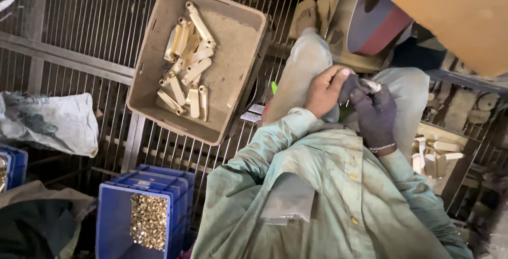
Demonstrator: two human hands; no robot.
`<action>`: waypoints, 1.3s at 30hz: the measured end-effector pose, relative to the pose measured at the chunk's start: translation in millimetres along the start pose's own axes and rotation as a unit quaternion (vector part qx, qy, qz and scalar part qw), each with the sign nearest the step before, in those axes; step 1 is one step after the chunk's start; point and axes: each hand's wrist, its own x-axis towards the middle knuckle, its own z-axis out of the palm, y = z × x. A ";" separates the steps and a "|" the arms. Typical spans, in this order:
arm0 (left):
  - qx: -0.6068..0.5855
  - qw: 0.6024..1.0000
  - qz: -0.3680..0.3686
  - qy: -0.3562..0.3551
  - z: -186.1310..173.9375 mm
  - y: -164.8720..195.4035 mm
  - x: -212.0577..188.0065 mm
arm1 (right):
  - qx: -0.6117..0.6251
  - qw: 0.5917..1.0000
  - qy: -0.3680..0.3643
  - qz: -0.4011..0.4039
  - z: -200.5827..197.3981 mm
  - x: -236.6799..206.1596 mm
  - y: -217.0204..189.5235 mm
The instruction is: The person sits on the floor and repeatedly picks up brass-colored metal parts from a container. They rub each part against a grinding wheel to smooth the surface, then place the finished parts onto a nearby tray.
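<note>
My left hand (324, 91) is bare and curled shut around the fingertips of the dark glove on my right hand (377, 115). The two hands meet above my grey-trousered knees. A small shiny metal piece (371, 85) sticks out at the top of the gloved fingers, pinched there by my right hand. How much of the piece my left hand touches is hidden by the glove. My pale green shirt sleeves run up to both hands from the bottom of the view.
A beige crate (156, 31) with several brass handle-like parts (189, 66) stands on a metal grate to the left. A blue crate (112, 222) of small brass bits sits lower left, with a white sack (58, 124) beside it. A reddish wheel (377, 22) is ahead, and more brass parts (438, 156) lie right.
</note>
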 end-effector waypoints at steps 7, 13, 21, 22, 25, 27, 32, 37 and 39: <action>0.178 0.975 0.126 -0.027 -16.7 31.9 -5.0 | 0.219 0.963 -0.097 0.126 0.6 1.6 -8.3; 0.259 0.933 0.248 -0.011 -22.5 56.8 -3.1 | 0.119 0.989 -0.071 0.049 3.3 7.1 -8.4; -0.016 0.977 0.152 -0.148 -25.7 52.9 -2.9 | 0.420 0.880 -0.176 0.137 7.1 22.2 16.2; -0.051 0.976 0.137 -0.159 -27.6 49.5 -4.4 | 0.247 0.947 -0.202 0.035 4.6 19.5 19.9; -0.122 0.967 0.120 -0.190 -32.2 38.4 -1.8 | -0.008 0.968 -0.224 -0.113 4.1 21.6 29.3; -0.135 0.962 0.124 -0.203 -31.6 30.5 -4.9 | 0.218 0.953 -0.207 0.032 12.0 20.3 31.7; -0.145 0.983 0.049 -0.103 -27.5 10.4 -17.9 | 0.135 0.984 -0.116 0.028 18.6 13.8 16.9; -0.175 0.981 -0.037 0.072 -61.7 -6.0 -6.0 | 0.072 0.976 -0.109 0.176 11.3 9.1 7.8; -0.049 0.989 0.007 0.136 -102.1 -11.0 -3.3 | 0.030 0.977 -0.116 0.178 3.5 7.9 10.4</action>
